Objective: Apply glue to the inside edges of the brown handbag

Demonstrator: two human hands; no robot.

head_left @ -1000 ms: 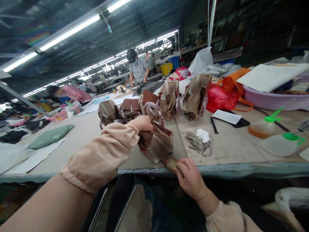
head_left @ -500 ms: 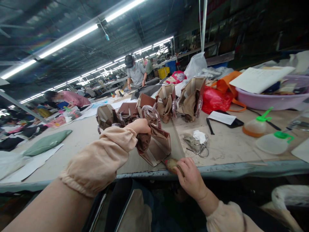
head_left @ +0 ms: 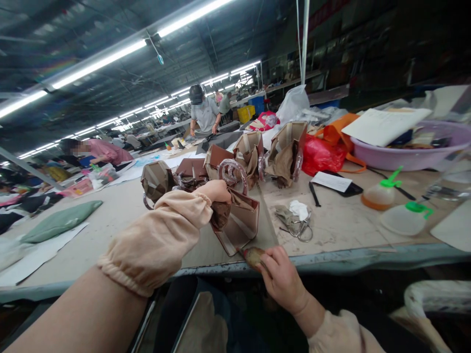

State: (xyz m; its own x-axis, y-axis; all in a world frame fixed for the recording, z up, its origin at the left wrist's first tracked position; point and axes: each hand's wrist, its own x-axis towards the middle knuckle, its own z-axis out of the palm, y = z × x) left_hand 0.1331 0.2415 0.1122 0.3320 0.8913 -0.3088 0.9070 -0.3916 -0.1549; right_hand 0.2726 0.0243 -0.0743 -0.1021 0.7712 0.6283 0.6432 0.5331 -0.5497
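Left hand [head_left: 217, 190] clamped on brown handbag [head_left: 235, 220], holding it up; right hand [head_left: 281, 277] pinching brush handle [head_left: 253, 256] at bag's lower edge. Edge-coating step; next stroke needs steady bag.

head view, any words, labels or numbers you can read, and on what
None can be read.
White sheet on the purple basin: no print legible.
White slip by the red bag: marks too small.
Brown bag under the left hand: no label visible.
Right hand tool: unmarked.
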